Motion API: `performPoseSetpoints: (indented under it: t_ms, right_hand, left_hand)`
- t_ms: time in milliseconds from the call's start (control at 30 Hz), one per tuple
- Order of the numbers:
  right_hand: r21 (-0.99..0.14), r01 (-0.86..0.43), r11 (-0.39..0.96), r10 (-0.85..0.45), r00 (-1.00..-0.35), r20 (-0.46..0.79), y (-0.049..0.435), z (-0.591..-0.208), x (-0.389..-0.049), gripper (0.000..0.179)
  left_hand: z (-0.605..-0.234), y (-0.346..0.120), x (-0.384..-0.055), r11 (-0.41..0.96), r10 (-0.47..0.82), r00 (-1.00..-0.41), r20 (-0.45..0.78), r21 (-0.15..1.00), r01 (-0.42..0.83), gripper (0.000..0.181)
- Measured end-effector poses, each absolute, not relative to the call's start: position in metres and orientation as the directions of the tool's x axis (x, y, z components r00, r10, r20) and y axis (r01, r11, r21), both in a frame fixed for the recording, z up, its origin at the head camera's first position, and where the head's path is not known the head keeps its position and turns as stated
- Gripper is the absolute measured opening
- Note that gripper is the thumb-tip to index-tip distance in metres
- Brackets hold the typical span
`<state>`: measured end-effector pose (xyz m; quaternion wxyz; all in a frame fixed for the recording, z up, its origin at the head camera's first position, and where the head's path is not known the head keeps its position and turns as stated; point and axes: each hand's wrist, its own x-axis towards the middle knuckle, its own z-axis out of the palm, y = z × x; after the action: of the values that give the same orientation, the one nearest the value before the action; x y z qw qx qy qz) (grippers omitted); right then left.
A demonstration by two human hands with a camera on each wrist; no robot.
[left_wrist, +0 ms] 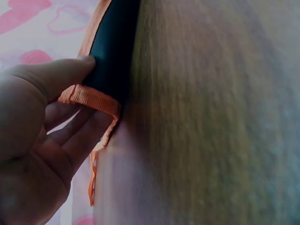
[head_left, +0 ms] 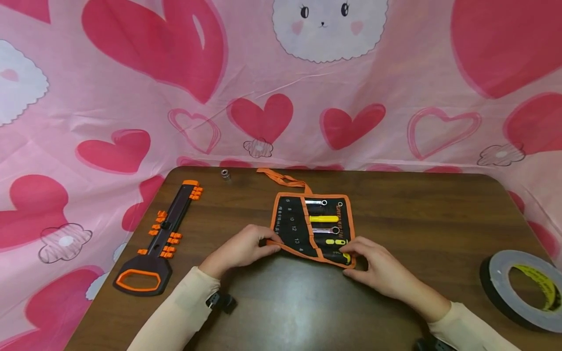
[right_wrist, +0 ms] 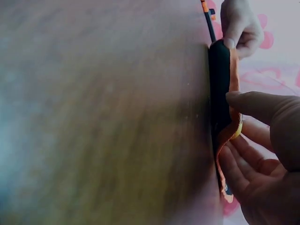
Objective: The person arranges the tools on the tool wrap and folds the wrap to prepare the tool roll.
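A black tool pouch [head_left: 287,222] with orange trim lies spread on the table, its near edge lifted. Two ring-ended wrenches [head_left: 325,230] and a yellow handle [head_left: 324,219] sit in its slots, with more yellow pieces lower down. At the near left corner my left hand [head_left: 250,246] pinches the orange edge. The left wrist view shows that thumb on the black fabric [left_wrist: 110,51] with fingers behind. My right hand [head_left: 379,265] holds the near right corner; in the right wrist view its thumb presses the pouch's underside [right_wrist: 220,79], fingers on the other face.
An orange strap [head_left: 285,181] trails from the pouch's far edge. To the left lies a black rack [head_left: 158,251] with orange clips and a looped handle. A small metal socket [head_left: 225,174] stands near the back edge. A large tape roll [head_left: 499,287] lies at the right.
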<state>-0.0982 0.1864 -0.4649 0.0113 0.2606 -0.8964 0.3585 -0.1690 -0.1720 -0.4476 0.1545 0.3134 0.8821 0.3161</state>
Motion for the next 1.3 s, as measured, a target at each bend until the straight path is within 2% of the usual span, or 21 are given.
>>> performPoseSetpoints:
  t_ms: [267, 600, 733, 967, 1167, 1300]
  right_hand:
    - [-0.629, -0.405, 0.664, -0.366, -0.909, 0.200, 0.177, -0.458, -0.101, 0.031]
    - [-0.646, -0.358, 0.674, -0.296, -0.932, 0.208, 0.176, -0.455, -0.106, 0.013]
    - [-0.636, -0.380, 0.671, -0.305, -0.924, 0.229, 0.176, -0.453, -0.109, 0.007]
    - [-0.659, -0.366, 0.657, -0.318, -0.927, 0.198, 0.177, -0.449, -0.117, 0.010]
    - [-0.680, -0.341, 0.649, -0.298, -0.936, 0.186, 0.176, -0.449, -0.123, 0.001]
    - [-0.688, -0.302, 0.660, -0.273, -0.949, 0.155, 0.176, -0.449, -0.127, 0.006]
  left_hand:
    - [-0.448, -0.167, -0.174, 0.629, 0.571, -0.819, -0.059, 0.672, 0.390, 0.007]
    - [-0.450, -0.161, -0.179, 0.645, 0.521, -0.850, -0.080, 0.688, 0.331, 0.007]
    - [-0.449, -0.159, -0.182, 0.656, 0.508, -0.856, -0.092, 0.685, 0.316, 0.006]
    - [-0.447, -0.157, -0.184, 0.643, 0.500, -0.858, -0.113, 0.712, 0.281, 0.007]
    - [-0.450, -0.159, -0.188, 0.617, 0.494, -0.856, -0.152, 0.755, 0.222, 0.009]
    - [-0.449, -0.160, -0.189, 0.599, 0.494, -0.854, -0.160, 0.775, 0.201, 0.010]
